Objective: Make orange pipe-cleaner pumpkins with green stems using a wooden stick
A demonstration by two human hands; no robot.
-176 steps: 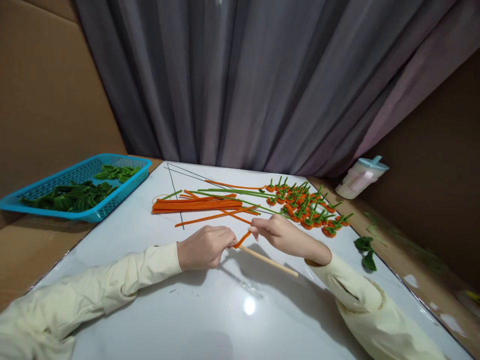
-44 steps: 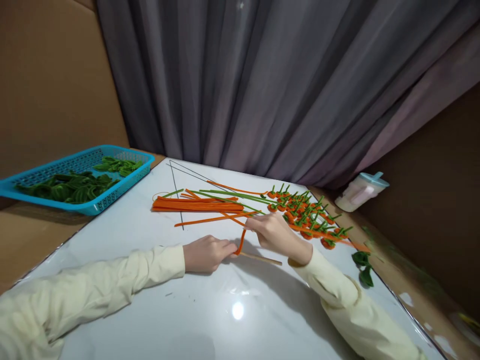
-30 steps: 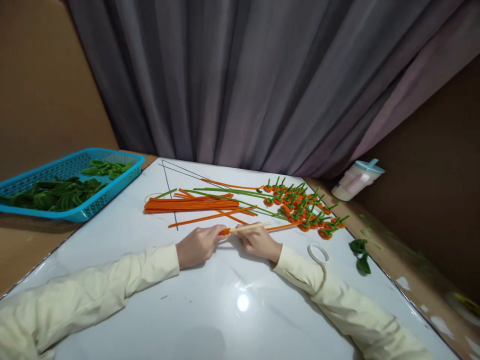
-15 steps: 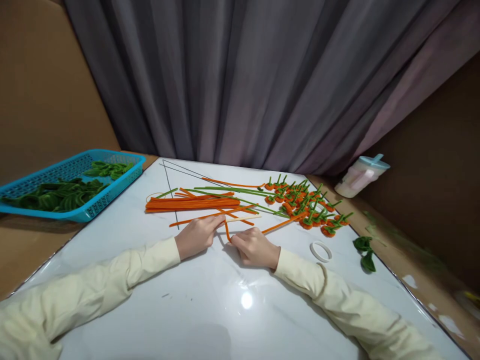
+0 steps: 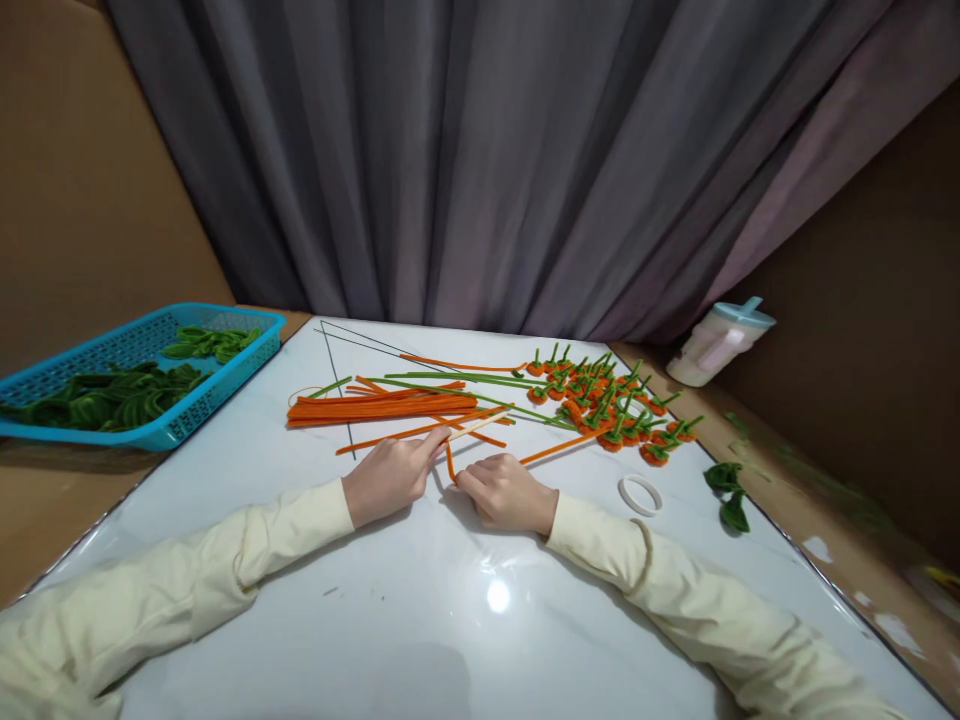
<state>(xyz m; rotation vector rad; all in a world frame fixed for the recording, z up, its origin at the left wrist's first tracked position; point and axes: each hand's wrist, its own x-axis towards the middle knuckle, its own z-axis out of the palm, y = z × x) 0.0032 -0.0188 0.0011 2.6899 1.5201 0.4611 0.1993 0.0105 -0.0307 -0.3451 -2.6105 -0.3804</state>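
Observation:
My left hand is closed on a thin pale wooden stick, which points up to the right from the fingertips. An orange pipe cleaner runs from the left fingertips down to my right hand. The right fingers pinch it, and its long free part emerges beyond that hand toward the right. Just behind the left hand lies a bundle of orange pipe cleaners. Several small orange pieces with green stems stand crowded at the right of the white table.
A blue basket with green looped pieces stands at left. To the right are a white ring, dark green leaves and a lidded cup. Green pipe cleaners and black wires lie at the back. A grey curtain hangs behind.
The stick in my left hand has tilted, its far tip rising. My right hand keeps its pinch on the orange pipe cleaner. The whole view has shifted slightly.

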